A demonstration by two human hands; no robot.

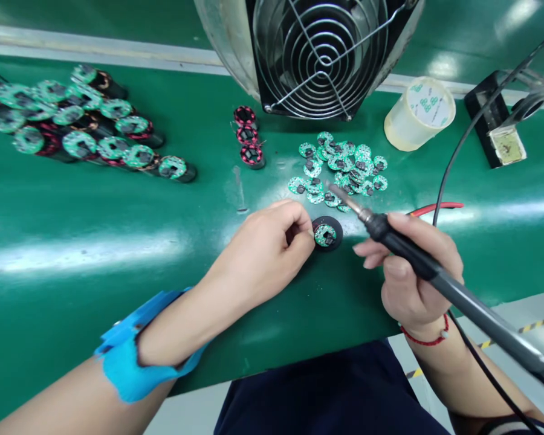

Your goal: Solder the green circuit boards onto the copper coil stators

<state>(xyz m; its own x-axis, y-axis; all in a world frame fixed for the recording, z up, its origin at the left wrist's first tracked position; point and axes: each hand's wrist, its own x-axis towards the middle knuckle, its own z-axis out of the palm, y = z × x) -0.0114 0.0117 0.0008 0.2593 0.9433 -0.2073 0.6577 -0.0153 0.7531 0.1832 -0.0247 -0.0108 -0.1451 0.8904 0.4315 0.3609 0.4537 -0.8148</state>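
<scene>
My left hand (272, 248) is closed in a pinch at the left edge of a round green circuit board (325, 235), which sits on a black round base (338, 228). Whatever lies between those fingertips is too small to make out. My right hand (417, 272) grips a soldering iron (408, 251) by its black handle, the metal tip pointing up and left, above the loose boards. Those small green boards (340, 157) lie in a pile beyond both hands. Three pink-and-black wound coils (250, 154) stand in a row left of the pile.
A caged fan (324, 60) stands at the back. Several board-topped coils (79, 145) are grouped at the back left. Toward the right are a tape roll (419, 115), an iron stand (496, 121) with a sponge, a red-handled tool (439, 207) and a black cable.
</scene>
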